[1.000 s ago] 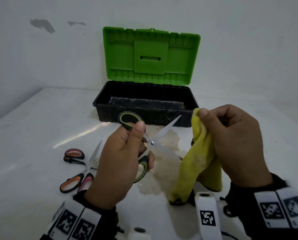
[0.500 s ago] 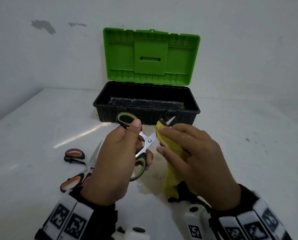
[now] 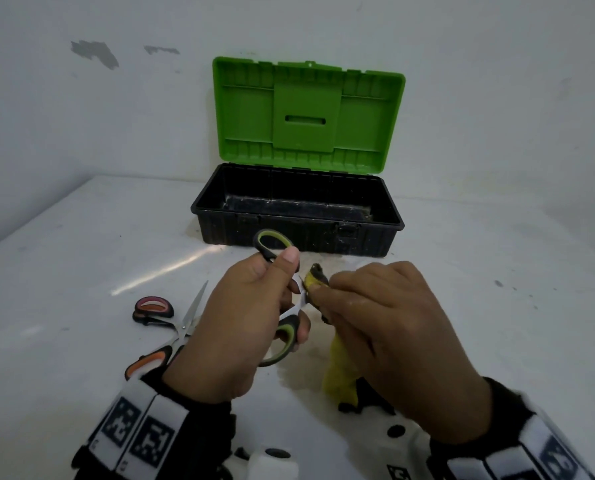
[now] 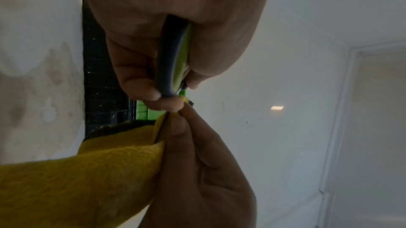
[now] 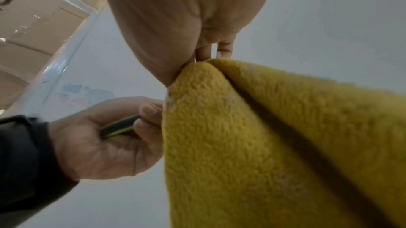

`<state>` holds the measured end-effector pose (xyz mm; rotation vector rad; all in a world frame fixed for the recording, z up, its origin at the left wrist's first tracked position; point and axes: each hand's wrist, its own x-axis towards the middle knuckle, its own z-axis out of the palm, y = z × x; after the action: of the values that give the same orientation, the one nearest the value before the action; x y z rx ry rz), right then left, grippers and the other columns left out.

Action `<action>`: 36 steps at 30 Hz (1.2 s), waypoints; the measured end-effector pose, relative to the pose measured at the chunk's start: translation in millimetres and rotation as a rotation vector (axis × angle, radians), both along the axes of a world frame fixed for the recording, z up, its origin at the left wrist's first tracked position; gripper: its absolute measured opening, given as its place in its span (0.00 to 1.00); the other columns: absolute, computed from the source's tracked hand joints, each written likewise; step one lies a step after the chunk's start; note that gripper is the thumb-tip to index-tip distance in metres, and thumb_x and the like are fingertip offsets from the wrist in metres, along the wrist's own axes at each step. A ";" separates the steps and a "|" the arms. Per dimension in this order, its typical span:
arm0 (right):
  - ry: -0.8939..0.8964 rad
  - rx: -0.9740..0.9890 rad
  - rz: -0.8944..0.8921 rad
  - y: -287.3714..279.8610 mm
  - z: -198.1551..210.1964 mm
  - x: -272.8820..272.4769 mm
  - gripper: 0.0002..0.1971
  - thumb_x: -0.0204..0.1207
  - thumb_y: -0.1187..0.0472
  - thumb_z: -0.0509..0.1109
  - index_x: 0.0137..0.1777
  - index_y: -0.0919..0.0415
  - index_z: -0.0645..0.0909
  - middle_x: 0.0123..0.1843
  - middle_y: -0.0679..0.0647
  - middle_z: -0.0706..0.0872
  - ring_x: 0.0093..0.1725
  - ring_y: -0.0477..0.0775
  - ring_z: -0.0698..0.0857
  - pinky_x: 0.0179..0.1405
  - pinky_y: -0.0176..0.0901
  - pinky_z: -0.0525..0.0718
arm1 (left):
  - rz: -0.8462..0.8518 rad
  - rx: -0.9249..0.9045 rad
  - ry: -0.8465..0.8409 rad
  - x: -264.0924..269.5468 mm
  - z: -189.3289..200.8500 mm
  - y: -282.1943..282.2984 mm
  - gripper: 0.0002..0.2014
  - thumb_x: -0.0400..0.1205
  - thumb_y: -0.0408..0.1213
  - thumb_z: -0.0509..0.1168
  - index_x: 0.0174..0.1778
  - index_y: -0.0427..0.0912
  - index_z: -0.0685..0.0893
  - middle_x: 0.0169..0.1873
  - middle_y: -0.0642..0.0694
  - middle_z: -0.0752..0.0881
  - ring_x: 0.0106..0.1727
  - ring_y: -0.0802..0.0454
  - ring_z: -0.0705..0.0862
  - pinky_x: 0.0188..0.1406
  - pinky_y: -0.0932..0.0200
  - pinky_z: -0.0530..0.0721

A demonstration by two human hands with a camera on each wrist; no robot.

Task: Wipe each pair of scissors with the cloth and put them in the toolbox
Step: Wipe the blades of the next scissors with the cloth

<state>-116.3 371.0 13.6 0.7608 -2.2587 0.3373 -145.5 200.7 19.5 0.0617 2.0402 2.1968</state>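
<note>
My left hand (image 3: 254, 306) grips the green-and-black scissors (image 3: 275, 244) by their handles, in front of the toolbox. My right hand (image 3: 375, 313) pinches the yellow cloth (image 3: 339, 375) around the blades, right up against the pivor area, so the blades are almost wholly hidden. In the left wrist view the dark handle (image 4: 173, 61) sits inside my curled fingers and the cloth (image 4: 87, 179) hangs below. In the right wrist view the cloth (image 5: 274, 145) fills the lower right. The black toolbox (image 3: 216, 209) stands open with its green lid (image 3: 306, 112) upright.
Two more pairs of scissors lie crossed on the white table at the left, one with red handles (image 3: 152, 306), one with orange handles (image 3: 147, 363). A brownish stain marks the table (image 3: 64, 237) before the toolbox. A wall stands close behind it.
My right hand has moved left with the cloth, from apart from the scissors to folded over the blades, then slid along them towards the pivot. The left hand has kept its grip.
</note>
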 end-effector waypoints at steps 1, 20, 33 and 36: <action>-0.005 0.015 0.007 -0.1 -0.4 0.3 0.13 0.80 0.58 0.64 0.55 0.57 0.91 0.50 0.52 0.92 0.44 0.55 0.87 0.46 0.50 0.77 | -0.004 -0.013 -0.002 0.0 -0.9 -0.8 0.21 0.86 0.52 0.61 0.34 0.39 0.74 0.16 0.54 0.70 0.20 0.44 0.78 0.24 0.54 0.78; -0.096 -0.144 -0.013 10.5 1.2 4.0 0.12 0.80 0.56 0.67 0.56 0.58 0.90 0.51 0.50 0.90 0.50 0.49 0.84 0.53 0.43 0.76 | 0.066 -0.101 0.037 -1.9 -5.3 -3.6 0.21 0.86 0.54 0.61 0.38 0.39 0.76 0.21 0.52 0.70 0.22 0.43 0.81 0.22 0.58 0.76; -0.085 0.114 -0.017 5.1 -1.6 -2.3 0.12 0.78 0.58 0.68 0.57 0.53 0.90 0.49 0.49 0.90 0.46 0.53 0.84 0.42 0.47 0.77 | 0.030 0.011 -0.019 -2.4 -13.9 -2.1 0.20 0.86 0.52 0.60 0.41 0.36 0.77 0.26 0.39 0.71 0.23 0.42 0.79 0.23 0.55 0.78; -0.128 -0.003 -0.033 15.8 1.5 -5.2 0.12 0.79 0.57 0.67 0.56 0.53 0.90 0.49 0.48 0.90 0.47 0.52 0.84 0.44 0.50 0.79 | 0.049 0.030 -0.036 -5.5 -11.9 -1.6 0.20 0.87 0.51 0.60 0.40 0.37 0.76 0.17 0.52 0.69 0.22 0.42 0.79 0.23 0.56 0.76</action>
<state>-121.5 386.9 15.1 0.7173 -2.3876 0.3830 -151.0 199.0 7.7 -0.0246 2.0110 2.2408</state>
